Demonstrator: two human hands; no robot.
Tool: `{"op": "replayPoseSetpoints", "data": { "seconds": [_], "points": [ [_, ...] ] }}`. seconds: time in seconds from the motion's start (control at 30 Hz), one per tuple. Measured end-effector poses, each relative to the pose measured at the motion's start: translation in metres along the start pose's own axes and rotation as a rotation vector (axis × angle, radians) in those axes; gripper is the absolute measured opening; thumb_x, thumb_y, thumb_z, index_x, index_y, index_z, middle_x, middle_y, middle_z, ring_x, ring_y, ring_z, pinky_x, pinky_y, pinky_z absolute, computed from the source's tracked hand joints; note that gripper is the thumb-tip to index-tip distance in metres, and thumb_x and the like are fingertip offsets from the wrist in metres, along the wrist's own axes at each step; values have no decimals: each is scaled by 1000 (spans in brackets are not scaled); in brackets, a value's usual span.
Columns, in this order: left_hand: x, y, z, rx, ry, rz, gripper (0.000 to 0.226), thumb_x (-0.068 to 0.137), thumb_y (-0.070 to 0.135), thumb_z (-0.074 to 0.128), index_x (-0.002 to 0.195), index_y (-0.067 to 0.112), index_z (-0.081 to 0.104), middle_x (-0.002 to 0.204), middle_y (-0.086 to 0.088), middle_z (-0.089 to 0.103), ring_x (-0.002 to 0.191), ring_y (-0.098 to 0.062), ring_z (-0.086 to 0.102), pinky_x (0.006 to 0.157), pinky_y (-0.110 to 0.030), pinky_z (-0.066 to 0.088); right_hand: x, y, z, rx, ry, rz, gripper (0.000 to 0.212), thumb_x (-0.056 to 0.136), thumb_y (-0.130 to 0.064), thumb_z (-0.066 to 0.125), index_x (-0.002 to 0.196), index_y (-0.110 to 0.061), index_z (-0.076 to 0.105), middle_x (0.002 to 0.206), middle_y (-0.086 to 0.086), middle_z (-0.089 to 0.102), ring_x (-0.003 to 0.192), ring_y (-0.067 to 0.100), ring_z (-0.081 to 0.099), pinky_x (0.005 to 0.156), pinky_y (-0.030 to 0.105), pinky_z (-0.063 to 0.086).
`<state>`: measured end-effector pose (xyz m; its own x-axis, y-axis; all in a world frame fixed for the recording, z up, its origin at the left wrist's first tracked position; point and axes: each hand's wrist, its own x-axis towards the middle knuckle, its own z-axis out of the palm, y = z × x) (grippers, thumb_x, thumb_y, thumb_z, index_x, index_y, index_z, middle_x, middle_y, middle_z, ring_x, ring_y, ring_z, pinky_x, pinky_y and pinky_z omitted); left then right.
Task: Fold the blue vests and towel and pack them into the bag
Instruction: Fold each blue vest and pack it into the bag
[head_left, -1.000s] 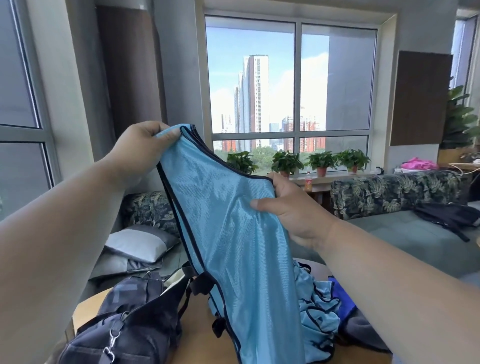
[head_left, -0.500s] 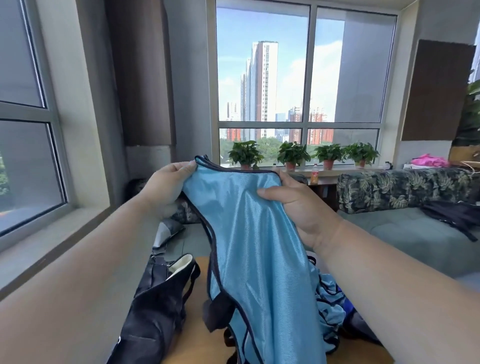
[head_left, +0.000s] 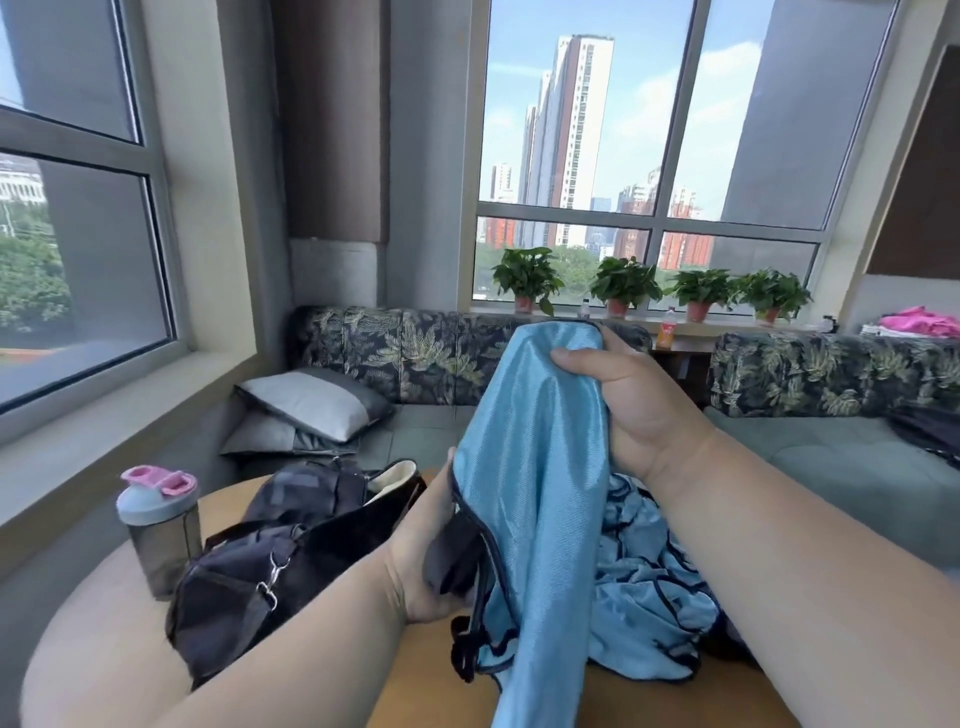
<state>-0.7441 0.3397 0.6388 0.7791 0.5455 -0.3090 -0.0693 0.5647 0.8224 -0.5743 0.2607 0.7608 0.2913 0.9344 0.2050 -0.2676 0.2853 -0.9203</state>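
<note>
Since half a second ago, left hand (head_left: 436, 551) has dropped from the vest's top edge and is gripping its dark-trimmed side, right of the black bag (head_left: 280, 561). Blue vest (head_left: 535, 467) is hanging over the table (head_left: 431, 691) (more vests (head_left: 649, 587) heaped right). Right hand (head_left: 628, 400) is pinching the vest's top.

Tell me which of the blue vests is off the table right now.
The smooth blue vest hanging between the right hand, gripping its top, and the left hand, at its dark edge. The other vests lie crumpled on the table.
</note>
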Motion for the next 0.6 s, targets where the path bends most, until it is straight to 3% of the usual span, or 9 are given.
{"op": "replayPoseSetpoints", "data": {
  "seconds": [0.07, 0.2, 0.3, 0.37, 0.43, 0.6],
  "points": [
    [-1, -4, -5, 16, -22, 10, 97, 75, 94, 59, 136, 19, 71, 143, -9, 66, 138, -32, 57, 126, -50, 31, 0, 2, -4, -16, 6, 6, 45, 94, 4, 64, 138, -4, 55, 104, 18, 73, 83, 32, 73, 72, 44, 63],
    [-6, 1, -10, -11, -80, 166, 90, 92, 83, 40, 133, 10, 72, 139, -19, 66, 128, -37, 65, 112, -50, 44, -2, 4, -14, -43, 24, 24, 44, 94, 5, 64, 137, 0, 55, 105, 19, 73, 84, 32, 74, 73, 45, 64],
    [-6, 11, -19, 72, -85, 297, 71, 93, 60, 66, 139, 6, 66, 143, -23, 62, 134, -41, 59, 118, -55, 42, -3, 3, -21, -71, 32, 38, 33, 95, 6, 63, 127, -3, 59, 101, 17, 75, 82, 30, 75, 71, 43, 64],
    [-6, 19, -17, 198, -59, 336, 55, 94, 38, 77, 134, 1, 68, 137, -25, 66, 129, -43, 63, 113, -54, 48, -3, 2, -24, -101, 36, 39, 32, 95, 7, 63, 125, -3, 59, 100, 17, 75, 84, 31, 75, 75, 46, 64],
    [-7, 26, -13, 276, -19, 376, 43, 92, 23, 75, 128, -1, 70, 130, -24, 70, 123, -43, 66, 109, -52, 52, -5, -2, -24, -140, 28, 41, 34, 95, 8, 64, 127, -3, 58, 100, 17, 75, 86, 33, 75, 78, 49, 65],
    [-11, 39, -2, 232, 36, 459, 36, 99, 21, 64, 129, 0, 68, 126, -25, 71, 115, -39, 69, 103, -48, 56, -6, -16, -36, -75, 96, -33, 36, 96, 3, 65, 131, -5, 58, 105, 19, 76, 84, 32, 76, 70, 43, 64]
  ]
}}
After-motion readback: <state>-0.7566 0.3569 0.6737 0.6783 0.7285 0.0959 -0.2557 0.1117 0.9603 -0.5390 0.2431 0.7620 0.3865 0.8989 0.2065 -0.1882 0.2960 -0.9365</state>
